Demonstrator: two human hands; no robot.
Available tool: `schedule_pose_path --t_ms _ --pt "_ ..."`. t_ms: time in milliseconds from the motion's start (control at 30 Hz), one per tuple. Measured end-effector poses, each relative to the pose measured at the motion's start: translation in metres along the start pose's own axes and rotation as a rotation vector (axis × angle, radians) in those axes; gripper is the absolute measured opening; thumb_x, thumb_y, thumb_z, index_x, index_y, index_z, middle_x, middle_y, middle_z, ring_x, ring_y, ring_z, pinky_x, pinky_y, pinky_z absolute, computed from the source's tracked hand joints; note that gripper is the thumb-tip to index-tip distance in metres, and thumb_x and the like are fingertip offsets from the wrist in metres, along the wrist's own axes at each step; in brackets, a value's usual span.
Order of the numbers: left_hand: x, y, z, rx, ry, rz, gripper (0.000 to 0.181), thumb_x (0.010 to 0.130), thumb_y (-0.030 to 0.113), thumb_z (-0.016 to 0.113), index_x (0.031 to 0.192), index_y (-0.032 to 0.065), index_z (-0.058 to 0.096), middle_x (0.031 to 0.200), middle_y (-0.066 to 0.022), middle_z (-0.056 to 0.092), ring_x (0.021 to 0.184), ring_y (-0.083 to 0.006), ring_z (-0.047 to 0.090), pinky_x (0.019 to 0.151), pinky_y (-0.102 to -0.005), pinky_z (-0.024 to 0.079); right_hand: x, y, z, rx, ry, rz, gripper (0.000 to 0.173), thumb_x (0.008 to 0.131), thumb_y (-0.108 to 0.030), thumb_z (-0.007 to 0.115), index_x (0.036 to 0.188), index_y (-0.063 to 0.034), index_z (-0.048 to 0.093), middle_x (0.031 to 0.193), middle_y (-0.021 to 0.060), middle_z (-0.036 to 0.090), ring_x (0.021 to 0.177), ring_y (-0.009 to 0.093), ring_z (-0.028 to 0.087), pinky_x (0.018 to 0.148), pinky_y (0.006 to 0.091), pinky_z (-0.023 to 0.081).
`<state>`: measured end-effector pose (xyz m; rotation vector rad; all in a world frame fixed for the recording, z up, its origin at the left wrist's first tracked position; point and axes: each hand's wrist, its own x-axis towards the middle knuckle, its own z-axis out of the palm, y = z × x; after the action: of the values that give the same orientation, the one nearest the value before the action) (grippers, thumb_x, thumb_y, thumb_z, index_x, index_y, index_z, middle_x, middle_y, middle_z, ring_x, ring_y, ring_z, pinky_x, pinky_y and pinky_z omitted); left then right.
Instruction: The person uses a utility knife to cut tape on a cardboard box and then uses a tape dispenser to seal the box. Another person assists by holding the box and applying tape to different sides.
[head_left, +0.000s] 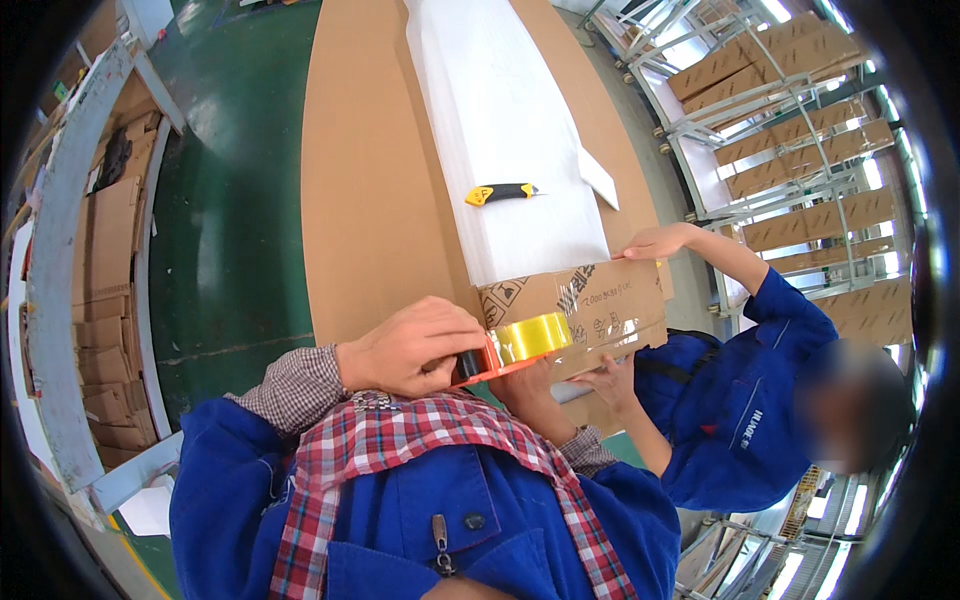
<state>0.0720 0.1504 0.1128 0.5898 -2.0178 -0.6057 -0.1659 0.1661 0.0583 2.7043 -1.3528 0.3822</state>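
Observation:
My left hand (416, 346) holds an orange tape dispenser (491, 364) with a roll of yellow packing tape (534, 337), beside the near edge of a cardboard flap (611, 300) bearing writing. My right hand (525, 386) is under the dispenser, partly hidden by it; its fingers cannot be made out. The flap covers the near end of a long item in white foam wrap (510, 135), which lies on a large cardboard sheet (367, 165). On the wrap rests a yellow and black utility knife (502, 194), its blade out.
At the right a co-worker (750, 405) has one hand on the flap's far corner and the other at its near edge. A white foam piece (598, 178) lies beside the wrap. Racks of cartons (817, 157) stand right, a cart of folded cardboard (112, 247) left.

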Motion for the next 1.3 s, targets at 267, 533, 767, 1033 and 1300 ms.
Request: schedule_pose_path --t_ms 267,533,767,1033,1300 --pt "0.009 0.006 0.002 -0.281 -0.046 -0.557 0.061 0.075 0.023 0.076 0.126 0.0038 0.048 0.107 -0.0088 0.060 0.103 -0.0235 0.057 0.091 -0.0364 0.044 0.006 0.001 -0.007 0.009 -0.043 -0.013 0.034 0.072 -0.022 0.062 0.104 -0.0106 0.062 0.100 0.0096 0.062 0.100 0.029 0.056 0.093 0.0469 0.032" --pt "0.000 -0.018 0.008 -0.411 -0.090 -0.480 0.046 0.073 0.025 0.077 0.113 0.0093 0.061 0.097 -0.0046 0.060 0.094 -0.0196 0.056 0.091 -0.0375 0.039 -0.002 0.010 0.004 0.020 -0.093 -0.079 0.029 0.072 -0.024 0.061 0.098 -0.0109 0.062 0.097 0.0096 0.060 0.097 0.030 0.055 0.089 0.0467 0.032" --pt "-0.003 -0.015 0.000 -0.287 -0.215 -0.494 0.021 0.073 0.021 0.077 0.084 0.0080 0.064 0.098 -0.0061 0.060 0.095 -0.0201 0.054 0.082 -0.0338 0.043 -0.004 0.006 0.006 -0.137 -0.118 -0.129 0.027 0.071 -0.025 0.061 0.094 -0.0112 0.062 0.091 0.0088 0.060 0.090 0.028 0.057 0.084 0.0449 0.034" --pt "-0.011 -0.005 0.004 -0.512 0.038 -0.408 0.015 0.076 0.005 0.073 0.073 0.0063 0.058 0.083 -0.0040 0.060 0.083 -0.0169 0.056 0.075 -0.0296 0.044 0.007 0.003 -0.016 -0.089 -0.285 -0.142 0.016 0.068 -0.017 0.058 0.081 -0.0089 0.062 0.079 0.0094 0.059 0.082 0.026 0.057 0.079 0.0361 0.038" --pt "-0.060 -0.042 0.046 -0.930 0.485 -0.785 0.011 0.086 0.005 0.063 0.096 0.0020 0.060 0.086 -0.0009 0.061 0.077 -0.0069 0.058 0.070 -0.0208 0.048 0.058 0.006 -0.049 -0.052 -0.512 -0.390 0.027 0.064 -0.020 0.067 0.084 -0.0049 0.058 0.080 0.0113 0.061 0.080 0.026 0.059 0.076 0.0334 0.041"
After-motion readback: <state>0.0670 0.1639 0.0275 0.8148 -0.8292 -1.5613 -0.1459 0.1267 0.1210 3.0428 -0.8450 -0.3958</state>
